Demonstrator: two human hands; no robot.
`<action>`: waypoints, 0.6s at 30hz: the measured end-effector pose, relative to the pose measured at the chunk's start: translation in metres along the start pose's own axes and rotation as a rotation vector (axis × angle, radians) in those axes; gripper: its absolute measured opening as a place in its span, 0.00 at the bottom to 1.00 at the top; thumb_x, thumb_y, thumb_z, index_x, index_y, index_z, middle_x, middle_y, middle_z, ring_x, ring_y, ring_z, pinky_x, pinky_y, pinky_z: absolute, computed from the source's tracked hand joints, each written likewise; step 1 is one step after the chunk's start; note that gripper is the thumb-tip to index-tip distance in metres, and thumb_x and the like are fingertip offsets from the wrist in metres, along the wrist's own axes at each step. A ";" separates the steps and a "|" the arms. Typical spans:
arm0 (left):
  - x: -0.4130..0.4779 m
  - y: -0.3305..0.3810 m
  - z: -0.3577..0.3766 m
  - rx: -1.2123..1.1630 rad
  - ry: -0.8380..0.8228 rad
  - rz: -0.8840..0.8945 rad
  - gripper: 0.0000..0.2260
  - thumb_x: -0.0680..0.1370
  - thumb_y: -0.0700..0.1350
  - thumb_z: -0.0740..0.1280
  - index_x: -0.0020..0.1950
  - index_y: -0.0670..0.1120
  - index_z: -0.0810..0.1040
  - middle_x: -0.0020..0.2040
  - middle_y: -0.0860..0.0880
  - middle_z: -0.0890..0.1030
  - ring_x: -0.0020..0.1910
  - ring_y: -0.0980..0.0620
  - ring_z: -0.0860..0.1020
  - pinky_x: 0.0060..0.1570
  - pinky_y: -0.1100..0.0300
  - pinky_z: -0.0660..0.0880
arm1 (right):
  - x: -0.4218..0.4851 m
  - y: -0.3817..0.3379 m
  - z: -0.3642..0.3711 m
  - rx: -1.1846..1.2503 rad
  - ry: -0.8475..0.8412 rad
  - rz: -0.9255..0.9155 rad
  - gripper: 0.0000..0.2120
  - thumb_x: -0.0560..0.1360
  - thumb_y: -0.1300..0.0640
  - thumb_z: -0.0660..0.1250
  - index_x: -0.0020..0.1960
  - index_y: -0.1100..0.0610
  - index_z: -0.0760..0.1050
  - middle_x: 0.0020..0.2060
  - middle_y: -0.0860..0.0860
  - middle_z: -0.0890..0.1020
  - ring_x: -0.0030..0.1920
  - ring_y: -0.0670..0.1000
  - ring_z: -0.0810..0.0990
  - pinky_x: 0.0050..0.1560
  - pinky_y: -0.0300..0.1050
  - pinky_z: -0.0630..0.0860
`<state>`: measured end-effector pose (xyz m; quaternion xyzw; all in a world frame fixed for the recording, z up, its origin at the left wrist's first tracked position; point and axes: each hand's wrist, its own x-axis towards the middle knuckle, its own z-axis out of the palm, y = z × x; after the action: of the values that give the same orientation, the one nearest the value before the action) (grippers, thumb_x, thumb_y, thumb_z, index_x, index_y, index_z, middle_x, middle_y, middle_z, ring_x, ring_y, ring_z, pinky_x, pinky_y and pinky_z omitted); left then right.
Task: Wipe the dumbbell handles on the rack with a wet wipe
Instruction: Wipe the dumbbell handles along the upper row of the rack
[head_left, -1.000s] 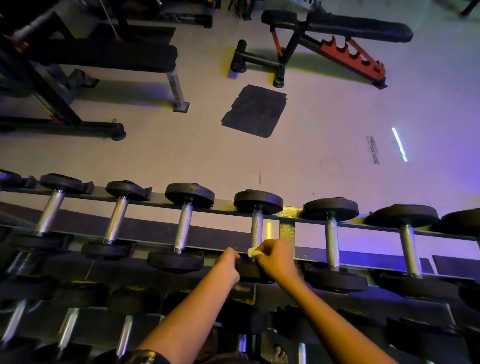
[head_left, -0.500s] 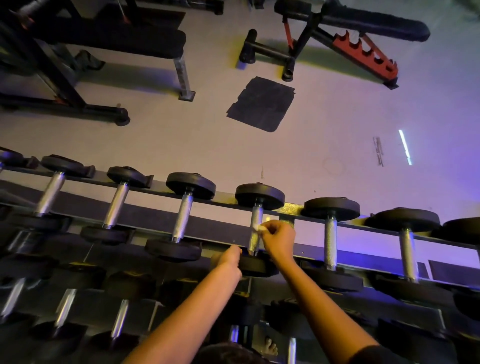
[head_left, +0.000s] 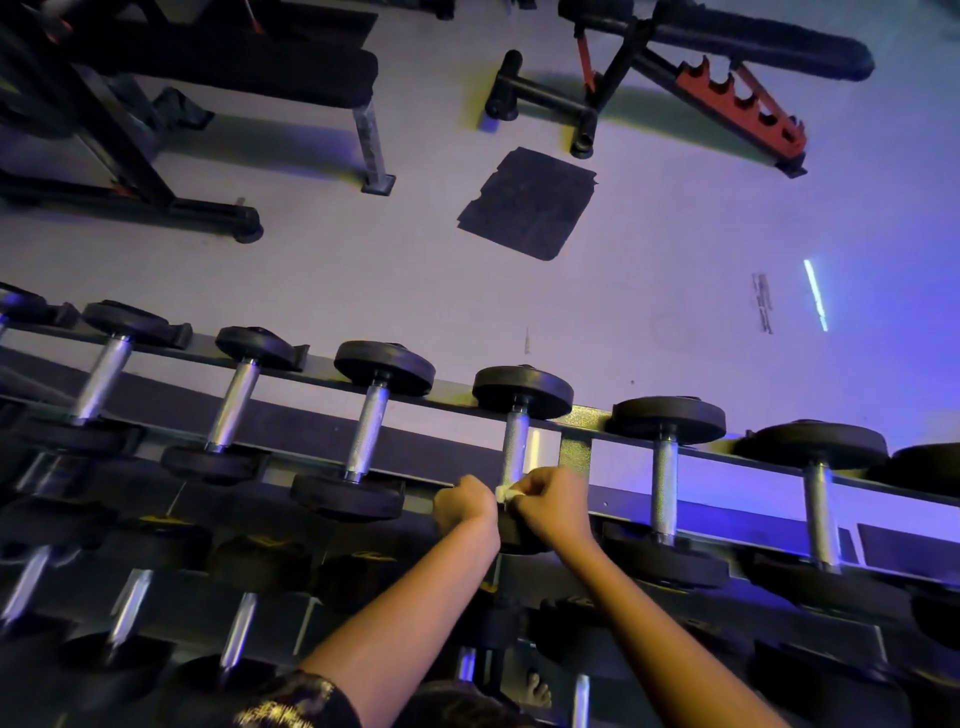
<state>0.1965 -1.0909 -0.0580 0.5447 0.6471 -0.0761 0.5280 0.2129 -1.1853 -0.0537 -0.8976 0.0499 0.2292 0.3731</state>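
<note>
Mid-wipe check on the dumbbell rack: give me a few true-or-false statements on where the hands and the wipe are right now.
1. The right hand pinches the wet wipe. True.
2. The wet wipe sits at the far end of the handle. False: it is at the near end, closest to the person.
3. The left hand reaches to the bottom row. False: it is next to the right hand, at the top row.
4. A dark mat lies on the floor beyond the rack. True.
</note>
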 end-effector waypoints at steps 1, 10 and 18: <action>-0.001 0.000 0.000 -0.012 0.017 0.018 0.16 0.79 0.44 0.58 0.57 0.34 0.78 0.58 0.35 0.79 0.54 0.35 0.78 0.50 0.49 0.76 | -0.003 0.004 0.001 0.004 -0.015 0.003 0.03 0.70 0.62 0.73 0.44 0.60 0.84 0.40 0.53 0.84 0.40 0.47 0.80 0.39 0.34 0.72; -0.006 0.003 -0.003 -0.031 0.010 0.058 0.19 0.82 0.47 0.56 0.57 0.33 0.77 0.52 0.36 0.79 0.47 0.38 0.77 0.46 0.51 0.74 | 0.048 -0.030 -0.014 0.260 0.297 -0.051 0.03 0.74 0.61 0.71 0.46 0.59 0.83 0.39 0.52 0.84 0.39 0.47 0.80 0.36 0.28 0.69; -0.004 0.004 -0.002 0.031 0.013 0.065 0.20 0.82 0.50 0.55 0.56 0.34 0.77 0.52 0.35 0.79 0.48 0.38 0.78 0.48 0.47 0.76 | -0.003 0.010 0.008 0.052 0.055 -0.014 0.03 0.74 0.60 0.71 0.46 0.59 0.82 0.41 0.51 0.82 0.43 0.46 0.80 0.44 0.36 0.77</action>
<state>0.1978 -1.0902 -0.0523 0.5741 0.6312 -0.0655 0.5174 0.2044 -1.1875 -0.0636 -0.8939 0.0596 0.2005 0.3964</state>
